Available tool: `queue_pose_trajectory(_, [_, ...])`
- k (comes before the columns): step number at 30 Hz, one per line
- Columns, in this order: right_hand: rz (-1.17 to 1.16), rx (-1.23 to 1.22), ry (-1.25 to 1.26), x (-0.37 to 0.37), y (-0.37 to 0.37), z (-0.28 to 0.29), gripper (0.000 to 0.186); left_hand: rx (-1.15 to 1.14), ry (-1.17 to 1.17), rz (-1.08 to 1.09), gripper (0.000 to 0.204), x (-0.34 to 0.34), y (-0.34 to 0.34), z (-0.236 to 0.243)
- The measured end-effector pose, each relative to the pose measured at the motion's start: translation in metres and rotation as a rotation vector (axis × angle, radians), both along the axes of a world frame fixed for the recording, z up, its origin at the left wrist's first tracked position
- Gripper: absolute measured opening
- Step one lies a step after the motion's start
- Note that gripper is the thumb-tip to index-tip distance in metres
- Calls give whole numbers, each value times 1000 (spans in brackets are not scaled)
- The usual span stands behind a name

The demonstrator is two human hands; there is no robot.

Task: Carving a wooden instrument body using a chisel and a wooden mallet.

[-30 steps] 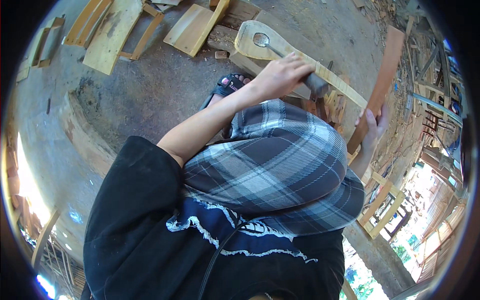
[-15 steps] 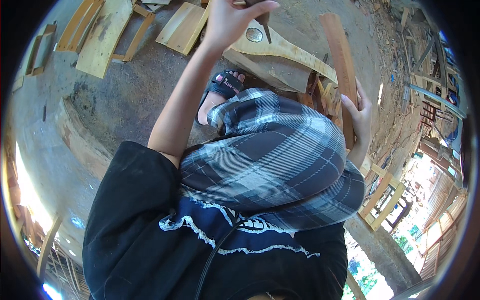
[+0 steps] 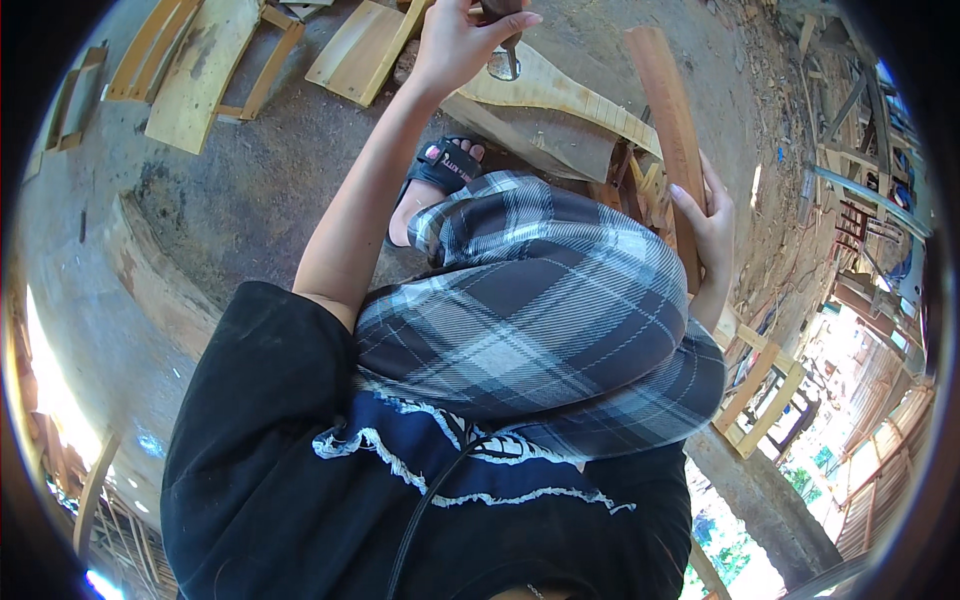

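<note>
At the top edge, my left hand (image 3: 455, 45) is closed around a dark tool with a tapering, pointed tip (image 3: 511, 58); the top of the tool is cut off by the frame. My right hand (image 3: 708, 220) grips the lower part of a long reddish-brown wooden board (image 3: 668, 110), thumb along one face and fingers around its far edge. The board stands tilted beside my knee. Beyond my legs lies a pale wooden piece (image 3: 565, 88) with a wide end, a round opening and a long tapering neck. The tool's tip appears over that opening; whether it touches cannot be seen.
Wooden panels (image 3: 205, 70) and slatted frames (image 3: 262, 75) lie on the concrete floor (image 3: 250, 190) at the far left. My sandalled foot (image 3: 440, 175) is between my left forearm and the pale piece. Another wooden frame (image 3: 765, 395) stands at the right, near scrap timber (image 3: 860, 110).
The tool in my left hand has shifted slightly left, its tip now over the round opening. The board in my right hand has moved slightly left in view. Both grips hold.
</note>
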State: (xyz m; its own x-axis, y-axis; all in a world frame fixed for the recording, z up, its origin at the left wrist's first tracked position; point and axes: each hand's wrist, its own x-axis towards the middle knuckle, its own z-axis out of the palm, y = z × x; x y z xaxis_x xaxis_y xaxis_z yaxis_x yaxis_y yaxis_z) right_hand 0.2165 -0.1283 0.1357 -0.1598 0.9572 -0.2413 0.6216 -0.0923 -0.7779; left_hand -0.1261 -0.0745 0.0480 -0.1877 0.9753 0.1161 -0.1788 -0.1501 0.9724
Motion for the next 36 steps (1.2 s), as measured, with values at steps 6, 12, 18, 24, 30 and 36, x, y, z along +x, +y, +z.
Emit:
queue_pose_trajectory(6, [-6, 3, -40, -10, -2, 4, 71, -1, 18, -47, 28, 5, 0, 0])
queue_pose_trajectory(12, [-3, -7, -29, -9, -2, 3, 70, -50, 58, -92, 32, 4, 0, 4])
queue_pose_trajectory(18, [-5, 0, -28, -5, -2, -1, 71, 8, 165, -81, 36, 4, -2, 8])
queue_pose_trajectory(24, [-9, -19, -11, -6, -2, -1, 71, 10, 183, -76, 36, 4, -2, 6])
queue_pose_trajectory(30, [3, -8, -16, -3, -1, -4, 70, 39, 172, -87, 39, 3, 1, 6])
queue_pose_trajectory(36, [9, -6, -38, -2, -1, -3, 69, 85, 308, -134, 41, 1, 7, 9])
